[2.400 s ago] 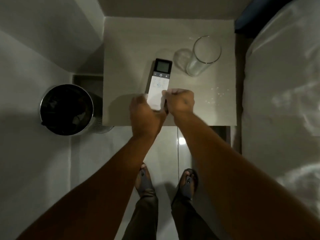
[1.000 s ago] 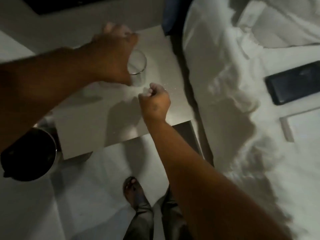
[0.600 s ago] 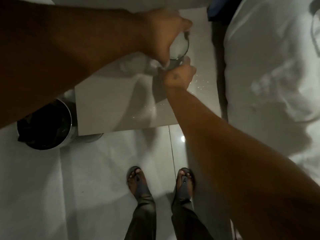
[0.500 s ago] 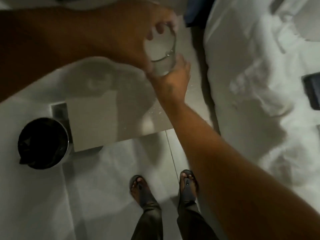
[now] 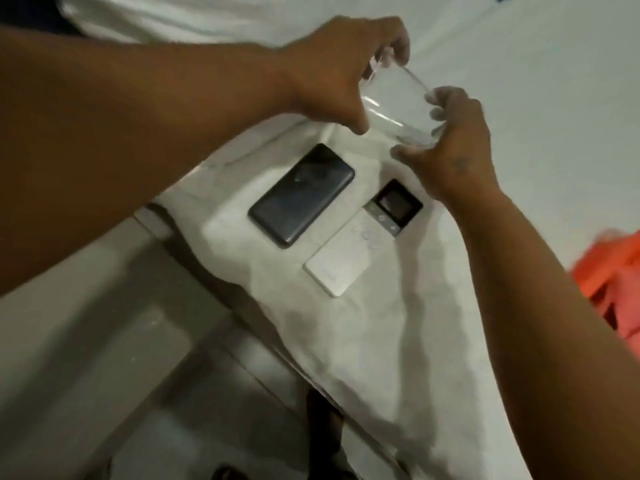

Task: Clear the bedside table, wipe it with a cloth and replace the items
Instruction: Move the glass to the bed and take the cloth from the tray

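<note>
My left hand and right hand both clasp the empty glass, tilted, above the white bedsheet | dark phone and remote lie beneath, side by side | orange cloth at right edge.

Pretty dim in here, everything looks greyish. Most of what's under me is the bed, white sheet all rumpled with soft shadows across it. The bed's edge runs diagonally, and past it on the lower left is pale glossy floor with tile lines. Some orange fabric sits on the sheet at the right edge, blurry. More white bedding up top.
</note>
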